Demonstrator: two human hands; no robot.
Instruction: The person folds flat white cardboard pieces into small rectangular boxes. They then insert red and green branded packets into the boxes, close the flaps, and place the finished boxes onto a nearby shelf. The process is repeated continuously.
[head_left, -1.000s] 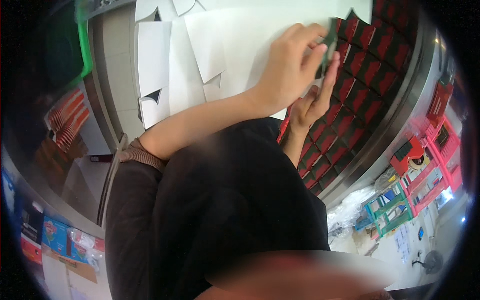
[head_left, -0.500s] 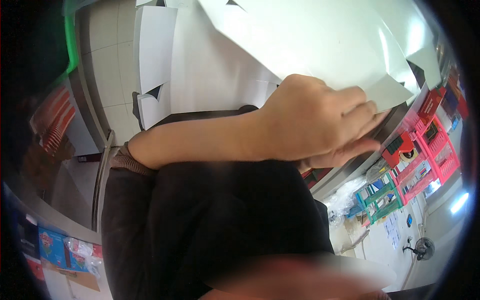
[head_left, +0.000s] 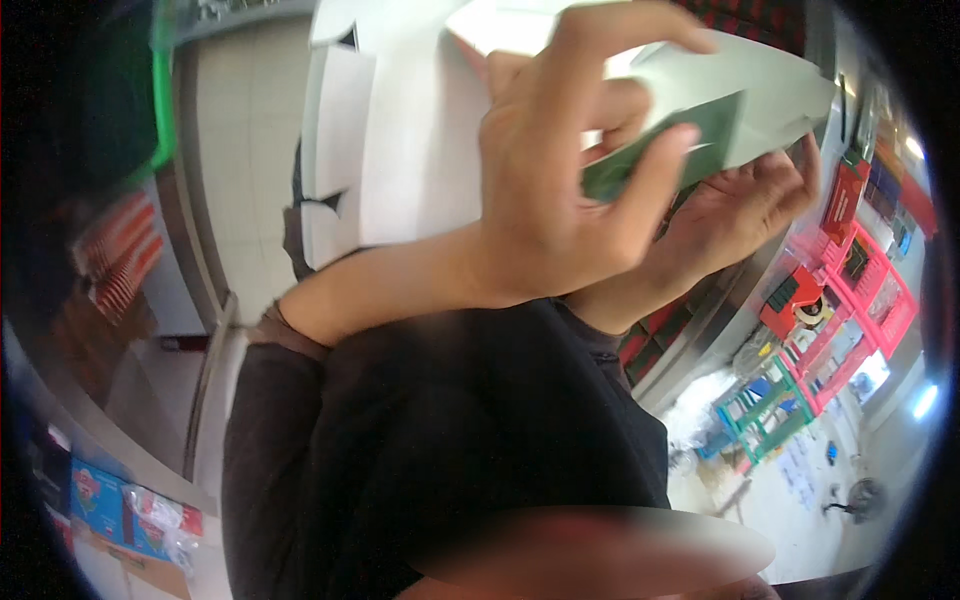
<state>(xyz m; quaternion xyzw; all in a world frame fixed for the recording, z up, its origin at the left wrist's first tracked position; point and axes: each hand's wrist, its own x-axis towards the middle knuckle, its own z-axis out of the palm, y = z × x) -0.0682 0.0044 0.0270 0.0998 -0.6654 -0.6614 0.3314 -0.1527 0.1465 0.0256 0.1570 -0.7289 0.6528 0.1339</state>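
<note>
White folded card carton with dark green printed panel [head_left: 720, 120], held up close to the camera, above the desk [head_left: 420, 170]. Left hand [head_left: 560, 200] grip pinches the green panel between thumb and fingers. Right hand [head_left: 740, 200] cups the carton from below, fingers curled against its underside. Risk: thin card, so pinch pressure could crease the flap, or the open end could spring apart if either hand slackens. Room: flat white card blanks [head_left: 335, 150] lie below-left; pink plastic crates [head_left: 860, 290] crowd the right.
</note>
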